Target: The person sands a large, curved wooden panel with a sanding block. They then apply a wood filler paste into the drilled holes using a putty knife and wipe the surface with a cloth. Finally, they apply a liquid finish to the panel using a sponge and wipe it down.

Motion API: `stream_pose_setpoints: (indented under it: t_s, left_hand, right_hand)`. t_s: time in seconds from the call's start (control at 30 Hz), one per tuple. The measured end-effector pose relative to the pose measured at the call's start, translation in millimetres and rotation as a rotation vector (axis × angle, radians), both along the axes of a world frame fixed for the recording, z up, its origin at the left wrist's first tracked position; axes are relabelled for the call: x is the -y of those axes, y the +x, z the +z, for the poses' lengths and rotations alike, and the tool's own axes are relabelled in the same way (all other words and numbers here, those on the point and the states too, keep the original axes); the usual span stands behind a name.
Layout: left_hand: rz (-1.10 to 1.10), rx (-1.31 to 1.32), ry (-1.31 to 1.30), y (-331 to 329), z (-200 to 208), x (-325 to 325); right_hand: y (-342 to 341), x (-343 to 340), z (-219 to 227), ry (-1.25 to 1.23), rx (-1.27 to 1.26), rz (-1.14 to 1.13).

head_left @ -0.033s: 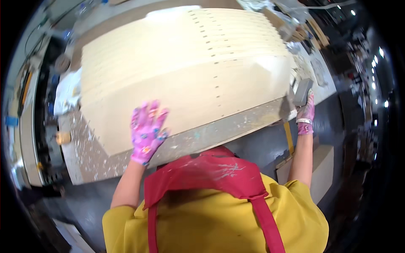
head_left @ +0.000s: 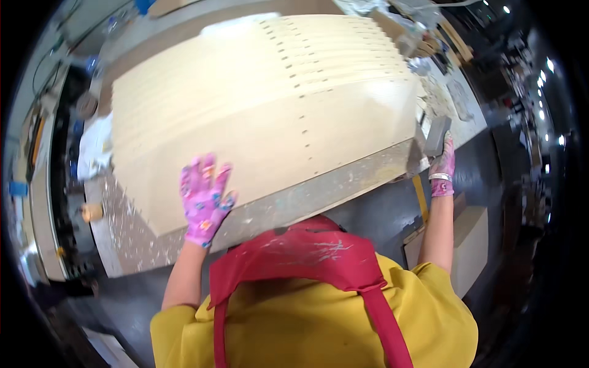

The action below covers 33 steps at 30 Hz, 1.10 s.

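Observation:
Thin, pale wooden panels [head_left: 245, 132] lie fanned in an overlapping stack on the workbench, with a line of small dark slots across them. My left hand [head_left: 205, 199], in a pink flowered glove, rests at the near edge of the front panel with its fingers spread and holds nothing. Off the right end of the panels, my right hand [head_left: 444, 162], in a matching glove, grips a grey rectangular block [head_left: 437, 136]. The block is tilted upward beside the bench corner. My right fingers are partly hidden behind it.
The paint-spattered workbench [head_left: 307, 199] runs along my front. A white cloth or bag [head_left: 95, 147] lies to the left, near a tan roll [head_left: 92, 212]. Clutter and clear plastic [head_left: 457, 95] sit at the back right. A cardboard-coloured box [head_left: 469, 248] stands on the floor at right.
The whole view has shifted slightly. My left hand sits a little further left along the panel's near edge. My right hand keeps its grip on the grey block.

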<state>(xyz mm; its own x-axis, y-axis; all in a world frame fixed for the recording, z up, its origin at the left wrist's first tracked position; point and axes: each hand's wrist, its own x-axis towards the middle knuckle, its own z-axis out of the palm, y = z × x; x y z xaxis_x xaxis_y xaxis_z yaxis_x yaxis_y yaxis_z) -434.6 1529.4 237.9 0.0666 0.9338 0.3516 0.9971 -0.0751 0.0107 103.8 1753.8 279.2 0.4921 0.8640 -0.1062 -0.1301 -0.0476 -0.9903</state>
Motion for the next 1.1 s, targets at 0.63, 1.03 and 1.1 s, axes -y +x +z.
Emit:
stream_pose_setpoints:
  t_s: [0.63,1.03,1.1]
  left_hand:
    - [-0.371,0.068,-0.031,277,22,-201]
    - [-0.362,0.066,-0.047,288,36,-214]
    - [-0.341,0.065,-0.046,289,37,-215]
  right_hand:
    - [127,-145,-68,-0.316,1.469,0.428]
    - [136,-340,-21,0.044,1.140,0.434]
    - [121,-373,-43,0.079,1.234,0.438]
